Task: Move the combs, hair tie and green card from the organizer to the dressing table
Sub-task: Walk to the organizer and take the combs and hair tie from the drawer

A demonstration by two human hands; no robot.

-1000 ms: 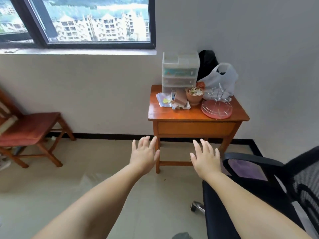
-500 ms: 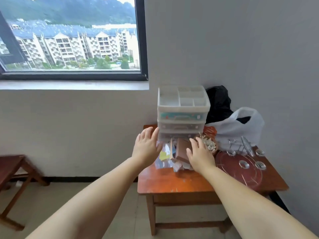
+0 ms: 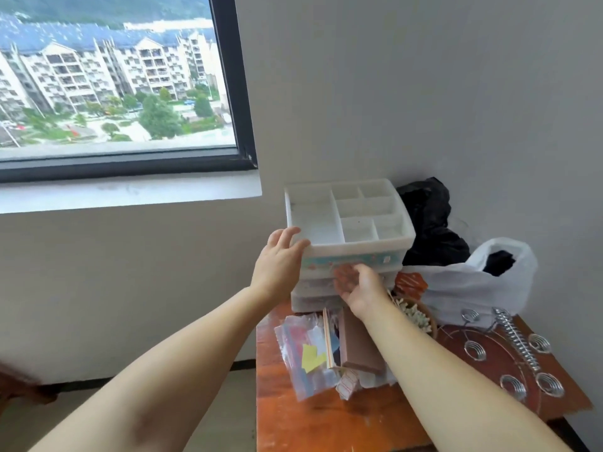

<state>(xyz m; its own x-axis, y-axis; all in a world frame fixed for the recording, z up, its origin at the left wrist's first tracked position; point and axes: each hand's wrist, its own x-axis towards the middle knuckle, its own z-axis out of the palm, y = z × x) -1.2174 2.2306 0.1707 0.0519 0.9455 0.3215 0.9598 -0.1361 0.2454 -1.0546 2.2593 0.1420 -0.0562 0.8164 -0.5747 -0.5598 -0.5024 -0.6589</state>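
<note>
A white plastic organizer (image 3: pixel 349 220) with an open compartment tray on top and several drawers below stands at the back of the wooden dressing table (image 3: pixel 313 419). My left hand (image 3: pixel 277 262) rests on the organizer's front left corner, fingers over the tray rim. My right hand (image 3: pixel 359 285) is palm-up at the front of the top drawer, fingers curled at its handle. The top tray compartments look bare. Combs, hair tie and green card are not visible; the drawer contents are hidden.
Clear plastic bags with coloured bits (image 3: pixel 306 350), a brown box (image 3: pixel 359 347), a bowl of small pieces (image 3: pixel 417 316), a white plastic bag (image 3: pixel 473 285), a black bag (image 3: pixel 427 220) and a glass plate with metal springs (image 3: pixel 509 363) crowd the table. A window is at left.
I have come close to the table. Both hands rose from above the table's clutter to the organizer: left onto its corner, right turned palm-up at the top drawer.
</note>
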